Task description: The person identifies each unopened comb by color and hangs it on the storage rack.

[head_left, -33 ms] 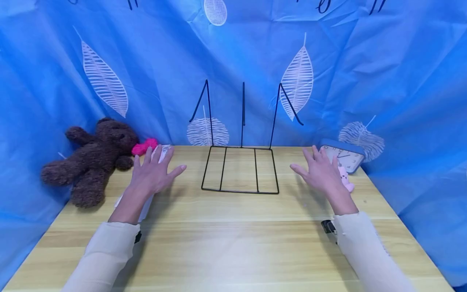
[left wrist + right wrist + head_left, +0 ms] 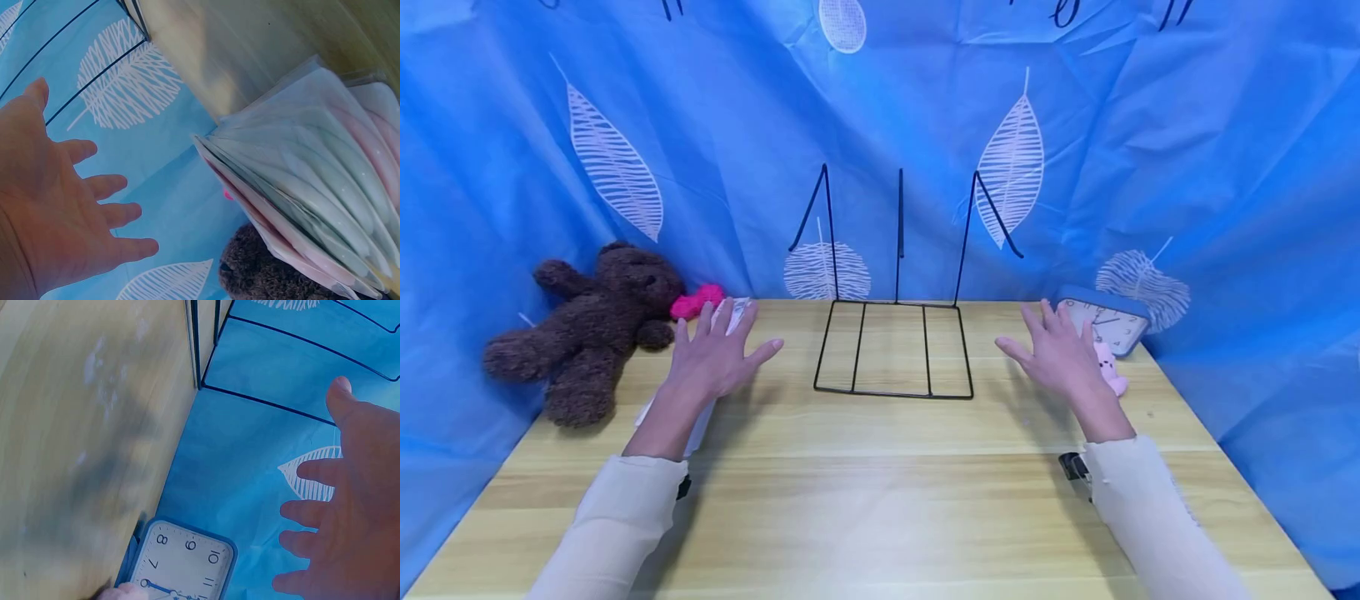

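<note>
Folders (image 2: pixel 312 187), a fanned stack of thin pastel sleeves, are lying on the wooden table (image 2: pixel 880 500) at its left side, directly under the left hand (image 2: pixel 711 358). Versus the earlier head frame, almost nothing is changing: both hands are sitting in the same spots, the right hand (image 2: pixel 1060 354) maybe shifting a hair to the left, and every object is staying put.

Left hand is hovering palm down over the stack, fingers spread wide and straight, gripping nothing; the left wrist view is showing the open palm (image 2: pixel 56 206) apart from the sleeves. Right hand is doing the same on the other side, fingers wide, holding nothing, hanging just in front of the blue alarm clock (image 2: pixel 181 559) and a small pink figure (image 2: pixel 1108 367) beside it.

Black wire rack (image 2: pixel 895 346) is standing between the hands at the back of the table, its three slots holding nothing. Brown teddy bear (image 2: pixel 591 325) is lying at the far left edge, with a pink item (image 2: pixel 698 300) touching its head. Blue leaf-print cloth (image 2: pixel 1187 150) is hanging behind everything.
</note>
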Motion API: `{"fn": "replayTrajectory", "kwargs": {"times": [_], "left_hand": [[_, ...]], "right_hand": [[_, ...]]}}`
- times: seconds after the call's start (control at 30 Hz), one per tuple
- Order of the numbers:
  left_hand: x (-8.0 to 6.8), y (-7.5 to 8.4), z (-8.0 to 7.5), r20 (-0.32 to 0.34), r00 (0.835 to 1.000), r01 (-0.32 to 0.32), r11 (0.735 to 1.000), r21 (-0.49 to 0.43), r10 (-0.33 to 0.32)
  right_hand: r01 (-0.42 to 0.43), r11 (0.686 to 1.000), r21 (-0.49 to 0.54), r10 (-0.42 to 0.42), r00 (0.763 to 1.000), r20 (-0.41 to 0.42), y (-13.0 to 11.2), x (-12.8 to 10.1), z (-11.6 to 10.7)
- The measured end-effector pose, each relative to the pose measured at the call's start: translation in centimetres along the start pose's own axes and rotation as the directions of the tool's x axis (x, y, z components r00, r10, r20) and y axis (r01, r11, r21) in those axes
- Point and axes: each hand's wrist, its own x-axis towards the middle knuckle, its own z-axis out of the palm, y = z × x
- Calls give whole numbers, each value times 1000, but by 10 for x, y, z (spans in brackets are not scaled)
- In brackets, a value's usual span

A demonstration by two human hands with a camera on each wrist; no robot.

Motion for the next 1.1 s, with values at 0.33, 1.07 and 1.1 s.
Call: {"fn": "replayTrajectory", "kwargs": {"times": [0.33, 1.07, 1.1], "left_hand": [[-3, -3, 3, -18, 1000, -8, 1000, 3, 8], [-15, -26, 2, -81, 996, 22, 999, -29, -25], [-15, -28, 2, -86, 996, 27, 999, -37, -30]], "right_hand": [[1, 1000, -10, -1, 1000, -2, -3, -4, 3], [36, 996, 86, -29, 996, -86, -7, -3, 21], [42, 993, 106, -32, 995, -90, -7, -3, 23]]}}
